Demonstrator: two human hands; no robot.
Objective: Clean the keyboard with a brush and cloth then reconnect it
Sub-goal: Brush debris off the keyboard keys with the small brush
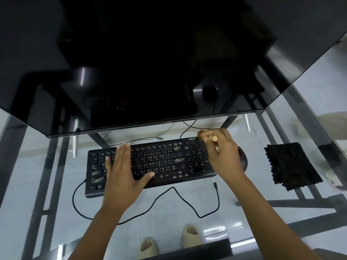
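Note:
A black keyboard (161, 162) lies on the glass desk (187, 203) below the monitor. My left hand (122, 171) rests flat on its left half, fingers spread, holding nothing. My right hand (221, 152) is over the keyboard's right end near the top corner, closed around a brush with a pale wooden handle (213, 138); the bristles are hidden by my fingers. The keyboard's black cable (169, 196) loops across the glass in front, and its plug (215, 184) lies loose near the front right corner. A dark folded cloth (292, 166) lies to the right.
A large dark monitor (150, 72) hangs over the back of the desk. A dark mouse (243, 160) sits just right of my right hand. Other thin cables (161, 136) run behind the keyboard. Through the glass I see the desk frame, the tiled floor and feet in pale slippers (191, 235).

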